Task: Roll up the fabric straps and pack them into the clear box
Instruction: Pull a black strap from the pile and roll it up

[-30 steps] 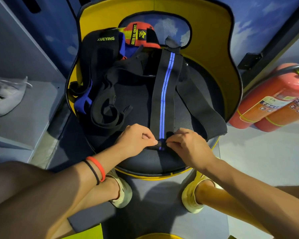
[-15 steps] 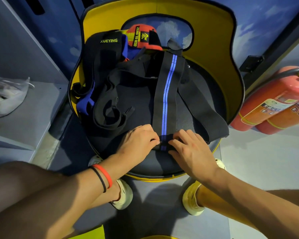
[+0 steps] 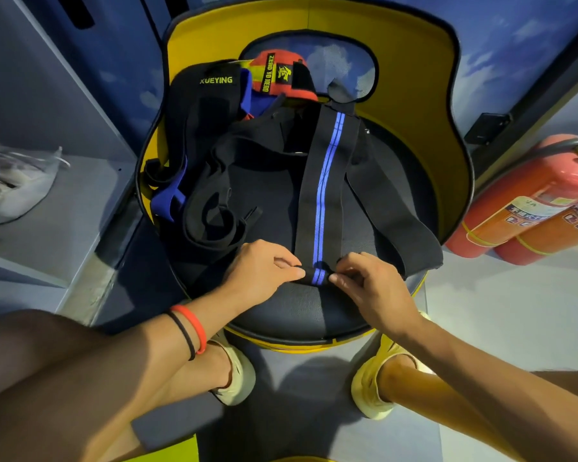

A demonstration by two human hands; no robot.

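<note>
A long black strap with a blue centre stripe (image 3: 324, 181) lies lengthwise down the dark seat of a yellow chair (image 3: 297, 315). Its near end is curled into a small tight roll (image 3: 317, 274). My left hand (image 3: 264, 271) pinches the roll's left end and my right hand (image 3: 371, 281) pinches its right end. A second black strap (image 3: 394, 208) runs off to the right beside it. Further back sit a tangled black strap (image 3: 211, 221), a black "XUEYING" wrap with blue (image 3: 201, 108) and a red and yellow wrap (image 3: 281, 76). No clear box is in view.
The chair's yellow backrest (image 3: 424, 95) curves round the far side. Two red fire extinguishers (image 3: 528, 208) lie on the floor to the right. A grey shelf (image 3: 57, 221) with a crumpled plastic bag (image 3: 10, 191) stands on the left. My knees and pale shoes (image 3: 234, 375) are below the seat.
The roll at the strap's near end has grown a little thicker as both hands turned it. My fingers now pinch its two ends instead of pressing on top.
</note>
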